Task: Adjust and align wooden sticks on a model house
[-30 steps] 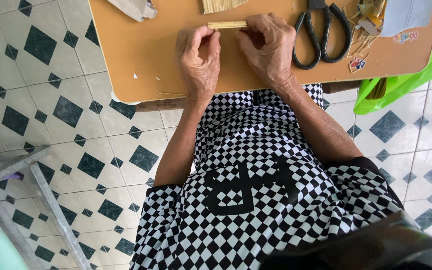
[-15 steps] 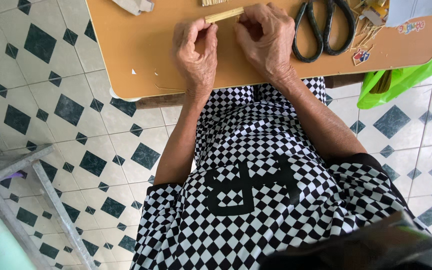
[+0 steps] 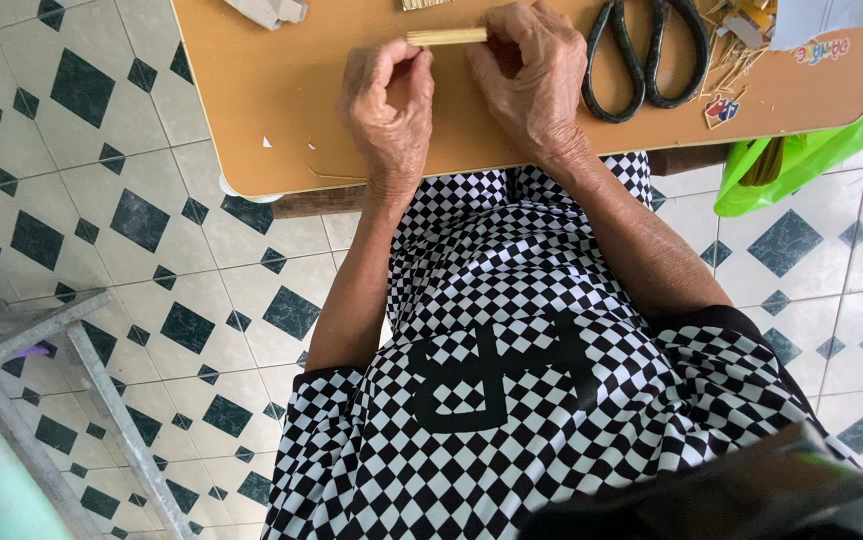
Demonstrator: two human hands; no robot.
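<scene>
The tan worktop point(image 3: 252, 110) is carrying black scissors point(image 3: 652, 55) at three o'clock of both hands. The right hand point(image 3: 537, 85) and left hand point(image 3: 387, 110) are pinching a pale stick bundle point(image 3: 447, 37) at twelve o'clock. Gripping both ends evenly would be keeping the sticks aligned. Its long axis is running nine-to-three, level.

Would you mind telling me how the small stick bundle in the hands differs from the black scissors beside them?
The stick bundle is pale tan and straight; the scissors are black with looped handles. The bundle is pinched between the left hand and right hand; the scissors lie untouched. Both sit over the tan table.
</scene>
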